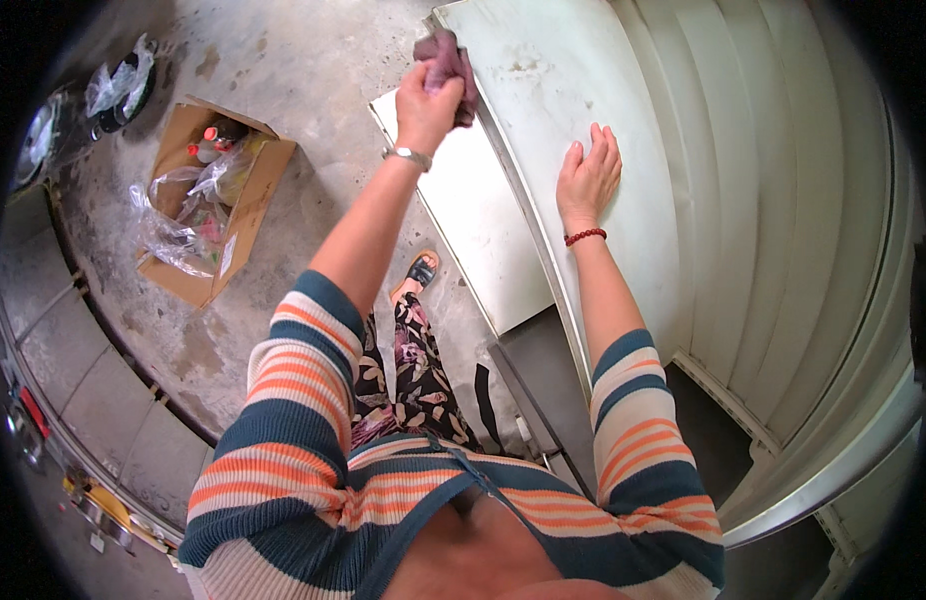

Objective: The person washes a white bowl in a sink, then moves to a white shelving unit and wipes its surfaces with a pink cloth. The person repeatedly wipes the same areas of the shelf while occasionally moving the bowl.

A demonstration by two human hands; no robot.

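Note:
My left hand (425, 116) grips a crumpled purple cloth (444, 56) at the front metal edge of a white shelf-like surface (523, 71). A silver-coloured watch or bracelet circles that wrist. Farther right, my right hand (589, 176) holds nothing and is over the same surface, fingers extended and thumb apart; whether the palm touches is hard to tell. Red beads ring the right wrist. Dark smudges mark the white surface near its far end. Lower down, to the left of the metal edge, lies a bright white panel (478, 217).
Ribbed pale panels (763, 187) rise along the right side. An open cardboard box (264, 191) with bottles and clear plastic bags stands on the stained concrete floor (328, 67). A dark strap (487, 405) hangs by my leg. Grey panels (95, 352) line the left.

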